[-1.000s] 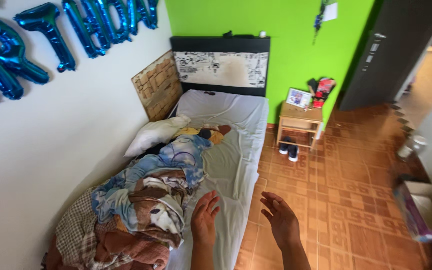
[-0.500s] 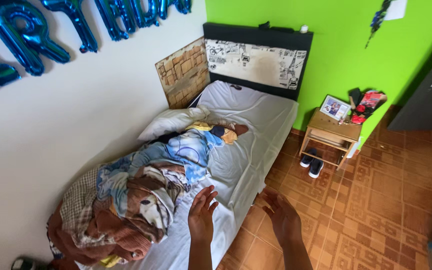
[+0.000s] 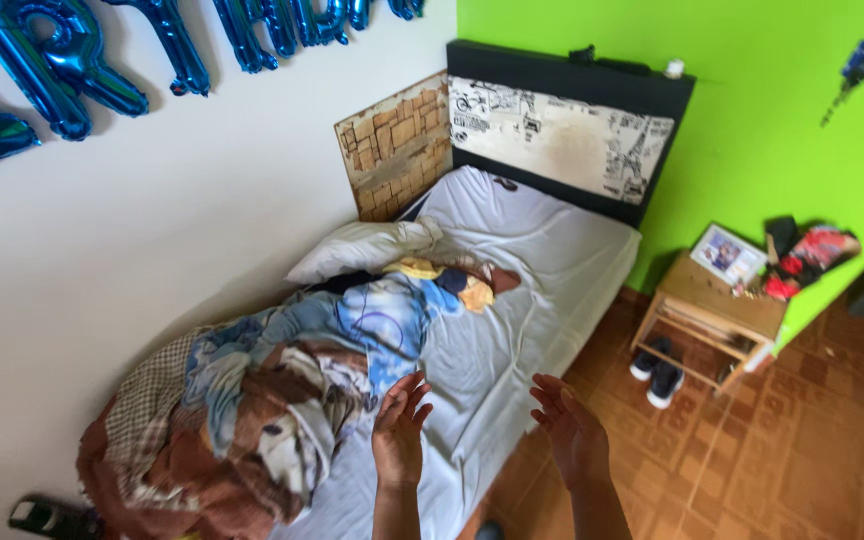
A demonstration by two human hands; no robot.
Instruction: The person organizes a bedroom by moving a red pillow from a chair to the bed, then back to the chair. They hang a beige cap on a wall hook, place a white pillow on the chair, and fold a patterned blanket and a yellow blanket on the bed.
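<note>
Crumpled blue, brown and checked bedding [image 3: 262,420] heaped at near left of white-sheeted bed [image 3: 542,270], now nearer in head view than a second ago, left hand [image 3: 398,430] just beside it, right hand [image 3: 574,432] apart, fingers loosely spread, empty.

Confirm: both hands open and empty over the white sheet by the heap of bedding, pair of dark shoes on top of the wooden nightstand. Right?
Not quite. In the head view the dark shoes sit on the floor under the wooden nightstand, not on top. The rest holds: left hand and right hand are open and empty by the heap of bedding on the white sheet.
</note>
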